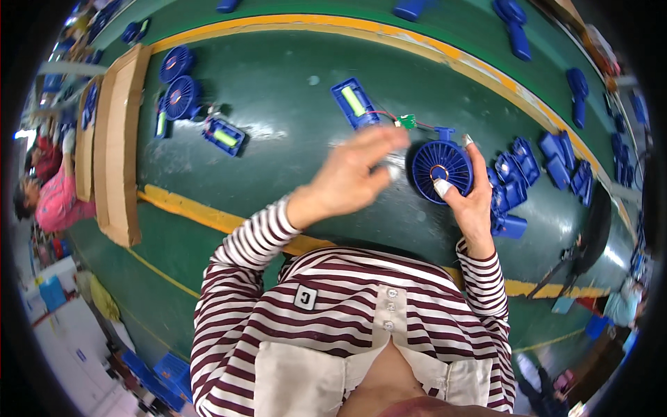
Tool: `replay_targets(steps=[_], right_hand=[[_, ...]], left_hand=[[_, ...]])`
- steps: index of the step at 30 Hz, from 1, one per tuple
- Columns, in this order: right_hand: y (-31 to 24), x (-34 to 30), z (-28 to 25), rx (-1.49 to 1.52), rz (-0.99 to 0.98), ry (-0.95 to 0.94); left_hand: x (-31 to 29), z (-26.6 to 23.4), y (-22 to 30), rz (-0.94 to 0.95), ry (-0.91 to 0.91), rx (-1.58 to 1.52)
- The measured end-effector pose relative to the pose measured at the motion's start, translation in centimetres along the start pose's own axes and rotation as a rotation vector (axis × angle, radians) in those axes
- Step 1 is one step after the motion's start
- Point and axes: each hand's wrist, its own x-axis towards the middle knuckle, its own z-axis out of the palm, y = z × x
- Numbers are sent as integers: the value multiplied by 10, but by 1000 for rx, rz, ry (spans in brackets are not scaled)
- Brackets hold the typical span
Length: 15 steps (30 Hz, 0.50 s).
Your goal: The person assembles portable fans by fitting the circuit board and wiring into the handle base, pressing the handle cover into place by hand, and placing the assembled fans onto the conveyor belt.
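Observation:
In my right hand [474, 206] is a round blue fan head [442, 154] with a slatted grille, thumb on its front and fingers around the right rim. Red wires run from it to a small green circuit board [406, 121], then on to a blue handle shell [347, 94] holding a yellow-green battery [355, 101]. My left hand [351, 170], slightly blurred, hovers just left of the fan head and below the shell. Its fingers stretch out, thumb apart, with nothing visible between them. White covers wrap some of my fingertips.
Left on the green table lie more fan heads [182, 97] and a shell with a battery [224, 136]. A cardboard tray [119, 146] stands at the left edge. Several empty blue shells [511, 184] are piled right of my right hand. Beyond the yellow strip [333, 22] lie more blue fan parts [517, 35].

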Motion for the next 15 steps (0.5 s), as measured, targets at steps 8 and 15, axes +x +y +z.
replay_targets(steps=[8,15], right_hand=[[-27,-3,-38,-502,-397,-98],[-26,22,-35,127,-356,261]], left_hand=[[54,-35,-23,116,-336,668],[56,-27,-10,52,-388,702]])
